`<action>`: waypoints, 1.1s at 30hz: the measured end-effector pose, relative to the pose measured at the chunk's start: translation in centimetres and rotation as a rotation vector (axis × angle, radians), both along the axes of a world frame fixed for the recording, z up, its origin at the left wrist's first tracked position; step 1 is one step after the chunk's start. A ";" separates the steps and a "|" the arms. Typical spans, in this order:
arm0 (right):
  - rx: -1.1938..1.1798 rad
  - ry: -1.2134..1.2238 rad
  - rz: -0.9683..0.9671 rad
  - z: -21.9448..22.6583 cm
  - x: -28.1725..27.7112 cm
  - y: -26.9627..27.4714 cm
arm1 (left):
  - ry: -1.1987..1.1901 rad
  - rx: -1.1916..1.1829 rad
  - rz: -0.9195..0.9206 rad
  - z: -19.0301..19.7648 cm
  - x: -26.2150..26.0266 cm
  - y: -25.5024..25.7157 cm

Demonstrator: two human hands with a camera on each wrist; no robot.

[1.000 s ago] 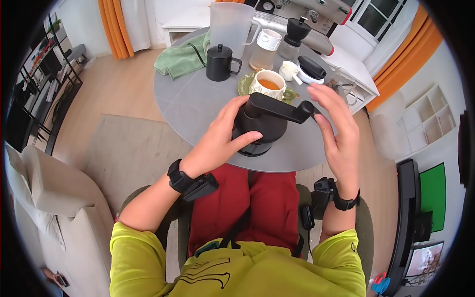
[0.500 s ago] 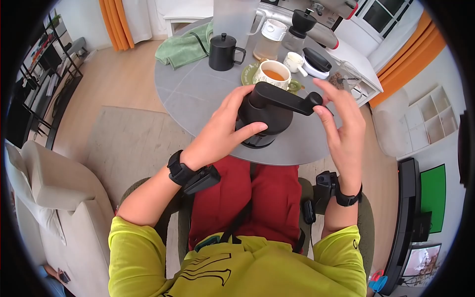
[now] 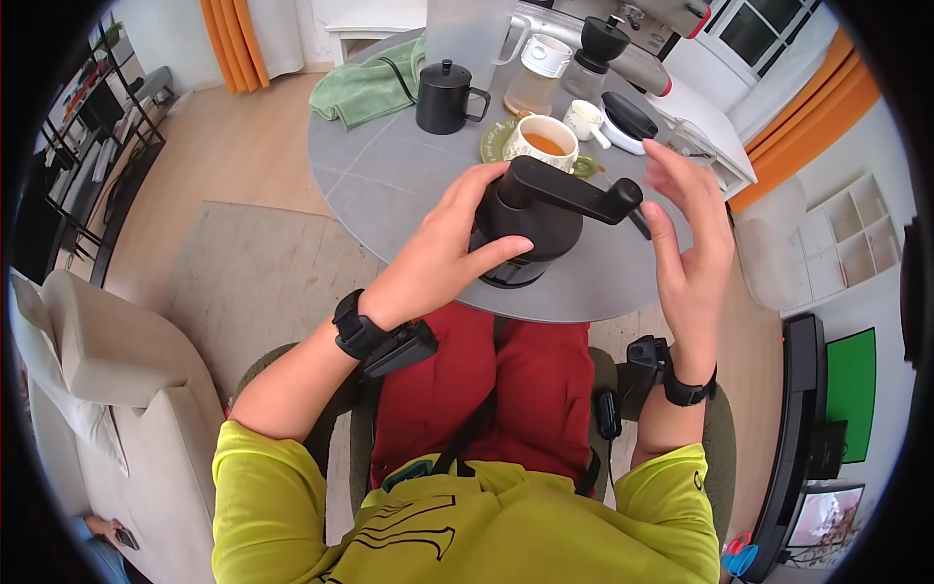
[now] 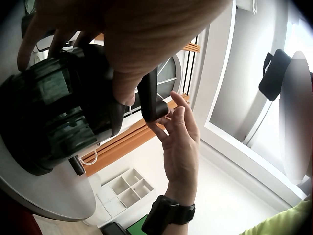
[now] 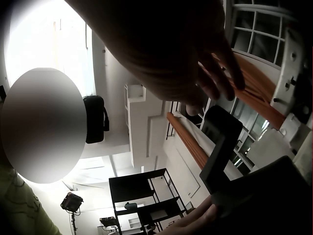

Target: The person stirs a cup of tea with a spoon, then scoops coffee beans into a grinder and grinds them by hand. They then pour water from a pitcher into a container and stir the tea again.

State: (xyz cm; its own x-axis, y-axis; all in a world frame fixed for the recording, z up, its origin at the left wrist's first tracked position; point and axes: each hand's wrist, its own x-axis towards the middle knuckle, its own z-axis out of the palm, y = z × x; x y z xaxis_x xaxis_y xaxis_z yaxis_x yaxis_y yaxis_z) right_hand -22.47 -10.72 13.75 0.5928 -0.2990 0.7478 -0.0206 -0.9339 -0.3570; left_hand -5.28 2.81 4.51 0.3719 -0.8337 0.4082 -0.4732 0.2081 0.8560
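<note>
A black hand-crank coffee grinder [image 3: 547, 234] with a see-through lower body stands at the near side of the round grey table [image 3: 379, 185]. My left hand [image 3: 428, 258] grips its upper part, thumb across the front and fingers behind, largely hidden in the head view. From the lid, the crank arm [image 3: 569, 192] points right and ends in a round knob [image 3: 624, 198]. Just right of that knob my right hand [image 3: 695, 253] is raised with fingers spread and loosely bent, holding nothing. In the left wrist view, the right fingertips overlap the knob [image 4: 159, 111].
Beyond the grinder, a cup [image 3: 530, 156] of amber drink sits on a green saucer [image 3: 493, 146]. Farther back are a black lidded pot [image 3: 445, 102], a green towel [image 3: 360, 95], a clear pitcher [image 3: 462, 49], a white-topped glass jar [image 3: 538, 78] and a second grinder [image 3: 598, 49].
My right hand has shifted right, its fingers and thumb now farther from the knob. My left hand keeps its grip on the grinder, whose crank points nearly the same way.
</note>
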 end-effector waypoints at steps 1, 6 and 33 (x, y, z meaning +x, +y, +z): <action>0.001 0.000 -0.001 0.0 0.0 -0.1 | 0.003 0.001 0.005 0.0 0.0 0.0; -0.054 0.100 0.049 -0.3 -0.1 0.0 | -0.011 0.052 0.002 0.2 0.0 0.1; 0.209 0.102 -0.130 0.3 -0.7 0.3 | -0.001 -0.001 0.014 -0.1 0.0 0.0</action>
